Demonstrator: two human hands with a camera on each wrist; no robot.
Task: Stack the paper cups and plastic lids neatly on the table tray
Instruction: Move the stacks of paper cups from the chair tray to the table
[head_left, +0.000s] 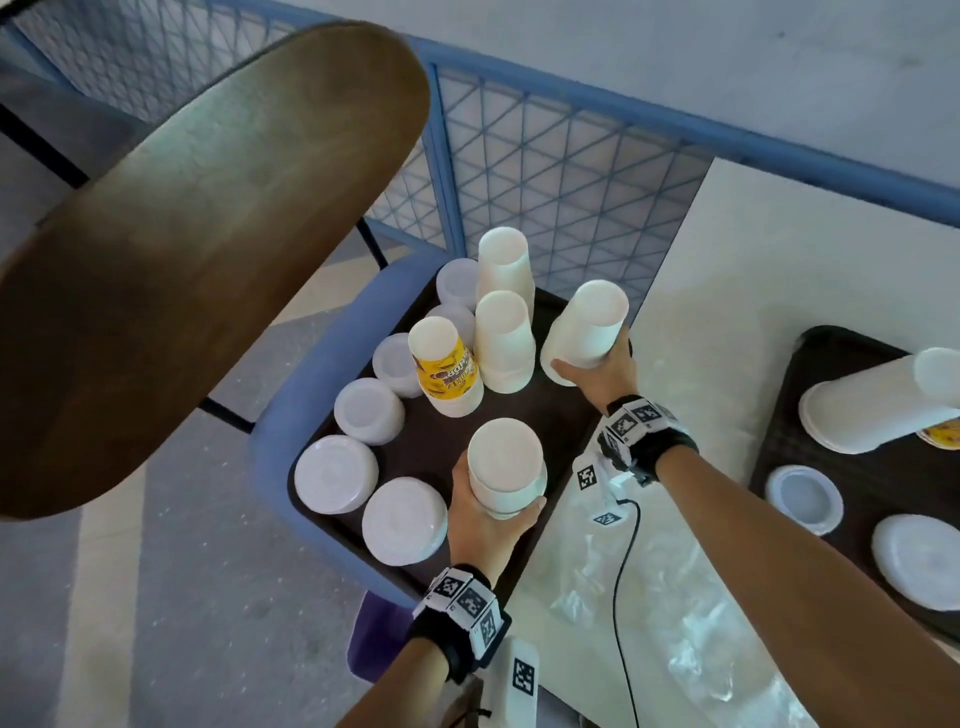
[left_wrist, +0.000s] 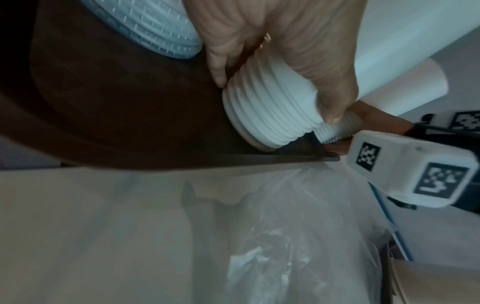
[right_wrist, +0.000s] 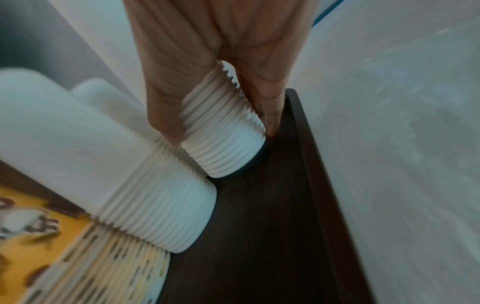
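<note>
A dark brown tray (head_left: 441, 452) holds upside-down stacks of white paper cups (head_left: 506, 338), a yellow printed cup stack (head_left: 447, 369) and several stacks of plastic lids (head_left: 369, 410) along its left side. My left hand (head_left: 496, 506) grips a short white cup stack (head_left: 506, 462) that stands at the tray's near right edge; the left wrist view shows its rims (left_wrist: 270, 115) on the tray (left_wrist: 130, 115). My right hand (head_left: 592, 358) grips a taller white cup stack (head_left: 587, 327), tilted, at the tray's right edge; its rim (right_wrist: 226, 148) hangs just over the tray (right_wrist: 259, 226).
The tray lies on a blue seat (head_left: 311, 374). A round brown tabletop (head_left: 182, 260) looms at left, a blue mesh fence (head_left: 571, 171) behind. On the white table (head_left: 753, 270) at right lie crumpled plastic wrap (head_left: 649, 623), a black cable (head_left: 623, 571) and a second tray (head_left: 831, 374) with cups and lids.
</note>
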